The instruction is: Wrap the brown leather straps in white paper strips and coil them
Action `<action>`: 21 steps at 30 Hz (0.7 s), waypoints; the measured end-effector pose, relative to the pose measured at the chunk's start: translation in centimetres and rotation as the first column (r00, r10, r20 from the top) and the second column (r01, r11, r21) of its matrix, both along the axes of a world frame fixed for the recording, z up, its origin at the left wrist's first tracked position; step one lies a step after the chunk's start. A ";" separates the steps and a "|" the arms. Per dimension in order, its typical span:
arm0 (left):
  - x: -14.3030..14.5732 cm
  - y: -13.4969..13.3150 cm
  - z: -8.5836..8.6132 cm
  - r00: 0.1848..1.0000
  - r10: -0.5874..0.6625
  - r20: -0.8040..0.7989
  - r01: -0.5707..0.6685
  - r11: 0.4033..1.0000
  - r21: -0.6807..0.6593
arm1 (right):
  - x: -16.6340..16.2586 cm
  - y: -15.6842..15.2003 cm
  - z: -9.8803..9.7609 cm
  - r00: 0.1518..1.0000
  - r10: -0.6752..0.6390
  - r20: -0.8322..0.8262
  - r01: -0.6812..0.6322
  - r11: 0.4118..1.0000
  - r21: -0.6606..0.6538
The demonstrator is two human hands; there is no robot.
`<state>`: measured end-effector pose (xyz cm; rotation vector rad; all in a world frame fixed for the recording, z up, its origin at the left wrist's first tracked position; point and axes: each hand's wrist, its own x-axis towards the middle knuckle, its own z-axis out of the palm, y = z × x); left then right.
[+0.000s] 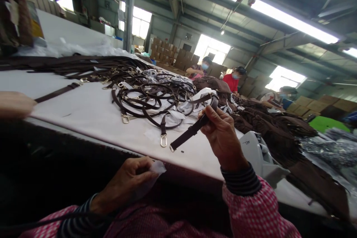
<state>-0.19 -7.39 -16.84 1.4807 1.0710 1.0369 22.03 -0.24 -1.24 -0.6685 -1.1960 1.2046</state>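
Note:
My right hand (220,134) is closed round a dark brown strap (186,137), raised over the table. One end of it slants down to the left and shows a small metal end piece. Lower and to the left, my left hand (128,180) pinches a thin, whitish, translucent sheet (158,168), perhaps tissue or plastic; its lower part hangs in shadow. Beyond both hands lies a tangled heap of brown straps (152,100) with gold-coloured clips. One oval metal clip (163,140) rests near the table's front edge.
The white table (92,119) runs across the view. At the left edge another person's blurred hand (16,104) holds a strap (57,92). A white plastic object (258,156) and dark brown fabric pieces (312,178) are on the right. Several people work beyond the table.

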 end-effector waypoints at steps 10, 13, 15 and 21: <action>0.2 0.1 -0.4 0.999 0.025 0.029 -0.023 0.998 -0.059 | -1.6 -0.9 1.1 0.998 0.065 -0.006 -0.065 0.997 -0.039; 0.2 0.2 -0.6 0.996 0.030 0.086 -0.023 0.997 -0.076 | -2.0 -1.1 0.8 0.997 0.073 0.006 -0.073 0.997 -0.038; 0.3 0.3 -0.6 0.992 0.031 0.122 -0.022 0.997 -0.079 | -2.1 -1.1 0.6 0.997 0.081 0.004 -0.081 0.995 -0.050; 1.2 0.5 0.3 0.977 0.040 0.210 -0.036 0.999 -0.024 | -2.4 -1.3 0.4 0.996 0.087 -0.025 -0.089 0.992 -0.092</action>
